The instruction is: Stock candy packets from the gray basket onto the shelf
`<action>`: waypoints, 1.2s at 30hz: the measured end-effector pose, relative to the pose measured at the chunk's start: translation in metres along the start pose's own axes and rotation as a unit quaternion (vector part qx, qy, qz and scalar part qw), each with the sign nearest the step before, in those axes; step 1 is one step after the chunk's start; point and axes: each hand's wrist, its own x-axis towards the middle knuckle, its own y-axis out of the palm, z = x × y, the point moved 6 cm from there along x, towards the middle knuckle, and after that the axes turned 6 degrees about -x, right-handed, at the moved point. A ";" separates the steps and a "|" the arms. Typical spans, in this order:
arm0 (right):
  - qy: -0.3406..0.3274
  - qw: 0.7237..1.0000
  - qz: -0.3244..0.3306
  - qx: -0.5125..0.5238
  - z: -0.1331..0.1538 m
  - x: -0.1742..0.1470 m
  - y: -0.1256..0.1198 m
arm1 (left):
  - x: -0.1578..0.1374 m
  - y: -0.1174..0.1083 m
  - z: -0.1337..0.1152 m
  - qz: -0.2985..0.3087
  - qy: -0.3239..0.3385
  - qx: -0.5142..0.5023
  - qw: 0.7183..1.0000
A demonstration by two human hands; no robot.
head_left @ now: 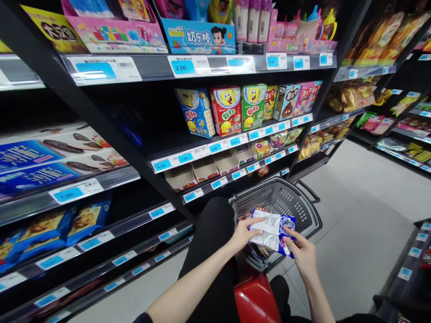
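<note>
Both my hands hold a blue and white candy packet (269,226) over a grey shopping basket (311,222). My left hand (245,234) grips its left end, with the fingers lying across the white printed panel. At the other end, my right hand (301,248) pinches the blue part between thumb and fingers. The packet seems to have two sections or be two packets side by side; I cannot tell which. Beneath it, several colourful packets are partly visible in the basket, mostly hidden by my hands and the packet.
Snack boxes, including a red box (226,110) and a green box (253,107), stand on the shelf ahead. Open cartons (205,168) sit on the lower shelf. Blue biscuit boxes (27,154) are at the left. A red object (257,298) is below me. Tiled floor (353,188) stretches right.
</note>
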 end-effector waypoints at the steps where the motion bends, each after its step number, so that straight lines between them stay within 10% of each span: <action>1: -0.014 1.000 -0.014 -0.023 0.000 0.000 -0.001 | 0.000 -0.003 -0.001 -0.013 0.008 0.040 0.999; 10: -0.033 0.995 -0.017 -0.093 0.007 -0.002 0.011 | 0.002 -0.010 -0.004 -0.080 0.023 0.110 0.990; 17: 0.004 0.996 -0.012 -0.091 -0.010 0.006 0.018 | 0.005 -0.020 0.008 -0.129 -0.030 -0.021 0.991; 26: 0.134 0.956 0.082 0.247 -0.010 -0.002 0.021 | 0.003 -0.003 0.021 -0.044 -0.158 -0.251 0.954; 36: 0.144 0.880 0.000 0.452 -0.009 -0.001 0.000 | -0.003 0.014 0.021 0.133 -0.183 -0.273 0.935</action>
